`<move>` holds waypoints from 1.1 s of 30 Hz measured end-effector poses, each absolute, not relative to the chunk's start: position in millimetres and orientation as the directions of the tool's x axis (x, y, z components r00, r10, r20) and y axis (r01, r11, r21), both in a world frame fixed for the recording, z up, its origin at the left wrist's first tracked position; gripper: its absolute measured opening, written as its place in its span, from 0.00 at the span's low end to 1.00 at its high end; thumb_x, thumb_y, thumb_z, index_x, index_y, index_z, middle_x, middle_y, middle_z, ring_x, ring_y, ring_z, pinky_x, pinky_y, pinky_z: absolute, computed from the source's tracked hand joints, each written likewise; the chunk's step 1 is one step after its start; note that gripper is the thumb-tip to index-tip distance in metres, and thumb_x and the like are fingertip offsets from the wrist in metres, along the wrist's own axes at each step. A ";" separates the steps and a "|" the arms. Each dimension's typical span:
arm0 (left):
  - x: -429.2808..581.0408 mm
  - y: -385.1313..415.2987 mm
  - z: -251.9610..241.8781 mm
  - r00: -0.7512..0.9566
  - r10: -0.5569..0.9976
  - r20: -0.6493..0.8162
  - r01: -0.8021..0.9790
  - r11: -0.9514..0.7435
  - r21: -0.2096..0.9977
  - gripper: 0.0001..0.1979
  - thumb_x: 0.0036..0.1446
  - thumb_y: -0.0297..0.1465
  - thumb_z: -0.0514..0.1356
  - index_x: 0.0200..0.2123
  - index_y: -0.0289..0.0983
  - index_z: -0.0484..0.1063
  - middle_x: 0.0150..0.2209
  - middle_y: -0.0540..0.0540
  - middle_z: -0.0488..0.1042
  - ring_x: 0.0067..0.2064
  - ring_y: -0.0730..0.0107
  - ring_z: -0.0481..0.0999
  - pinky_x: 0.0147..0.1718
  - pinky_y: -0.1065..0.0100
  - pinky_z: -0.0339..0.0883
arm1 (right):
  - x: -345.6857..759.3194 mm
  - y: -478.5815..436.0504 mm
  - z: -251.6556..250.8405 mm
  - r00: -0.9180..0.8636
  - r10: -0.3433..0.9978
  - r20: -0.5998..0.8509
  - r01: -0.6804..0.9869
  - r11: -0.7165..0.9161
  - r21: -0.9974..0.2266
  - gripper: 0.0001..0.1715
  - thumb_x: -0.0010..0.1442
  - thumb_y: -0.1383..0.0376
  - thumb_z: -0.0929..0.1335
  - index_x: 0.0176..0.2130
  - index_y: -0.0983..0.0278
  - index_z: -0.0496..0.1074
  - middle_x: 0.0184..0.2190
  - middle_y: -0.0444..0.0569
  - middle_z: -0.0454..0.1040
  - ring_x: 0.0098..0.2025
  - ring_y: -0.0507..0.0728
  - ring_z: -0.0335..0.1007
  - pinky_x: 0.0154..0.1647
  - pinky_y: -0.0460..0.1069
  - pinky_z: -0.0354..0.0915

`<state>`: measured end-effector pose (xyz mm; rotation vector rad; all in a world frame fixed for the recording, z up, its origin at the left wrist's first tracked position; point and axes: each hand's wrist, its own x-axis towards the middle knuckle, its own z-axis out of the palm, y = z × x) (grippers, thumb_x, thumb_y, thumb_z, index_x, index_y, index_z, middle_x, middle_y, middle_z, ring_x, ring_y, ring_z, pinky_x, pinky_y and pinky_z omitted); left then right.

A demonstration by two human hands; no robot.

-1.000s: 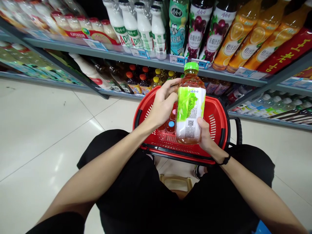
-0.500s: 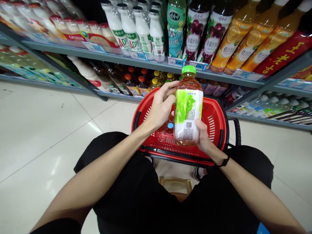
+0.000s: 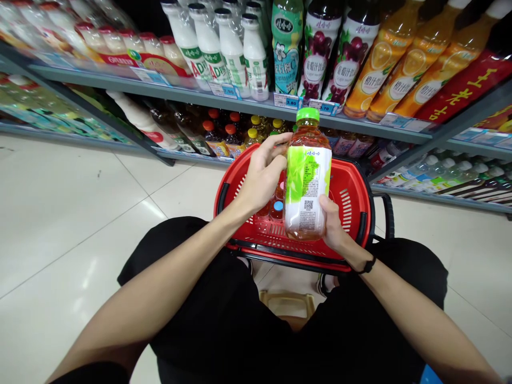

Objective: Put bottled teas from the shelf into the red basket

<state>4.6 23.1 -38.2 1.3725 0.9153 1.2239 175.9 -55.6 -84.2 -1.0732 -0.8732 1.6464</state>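
The step now looks like holding up a juice bottle [image 3: 307, 186] to see the words on its side. The bottle is up over the red basket [image 3: 355, 178], green cap on top, its label turned to the person. The right hand [image 3: 334, 221] has its thumb pressed on the low front side, with the other fingers hidden behind, so it seems clamped on the bottle. The left hand [image 3: 264, 173] is up higher, fingers bent, tips going behind the bottle's left edge; I cannot tell if they grip. Any next move would call for a snug right hand, as the bottle looks full and heavy. Both arms reach forward, elbows out wide.
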 end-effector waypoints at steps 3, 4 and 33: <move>4.6 23.9 -39.9 0.185 0.964 0.191 -0.099 -0.175 0.980 0.22 0.58 0.31 0.56 0.56 0.39 0.71 0.57 0.41 0.78 0.58 0.55 0.77 0.55 0.54 0.73 | 175.9 -55.5 -85.1 -0.164 0.956 -0.242 -0.332 -0.284 -0.899 0.34 0.60 0.42 0.71 0.57 0.59 0.75 0.49 0.50 0.82 0.57 0.67 0.77 0.57 0.60 0.76; 4.5 24.0 -40.4 0.185 0.964 0.191 -0.098 -0.175 0.980 0.22 0.58 0.31 0.56 0.56 0.39 0.71 0.57 0.42 0.78 0.58 0.55 0.77 0.55 0.53 0.73 | 175.8 -55.3 -85.4 -0.164 0.956 -0.242 -0.329 -0.284 -0.900 0.34 0.60 0.42 0.71 0.57 0.59 0.75 0.49 0.50 0.82 0.57 0.67 0.77 0.57 0.60 0.76; 5.0 25.4 -45.3 0.163 0.969 0.186 -0.085 -0.174 0.981 0.20 0.58 0.32 0.57 0.54 0.41 0.73 0.55 0.44 0.79 0.57 0.53 0.77 0.55 0.50 0.74 | 173.9 -55.0 -85.6 -0.184 0.951 -0.248 -0.363 -0.301 -0.882 0.38 0.60 0.42 0.71 0.60 0.60 0.72 0.51 0.51 0.81 0.57 0.66 0.77 0.56 0.59 0.76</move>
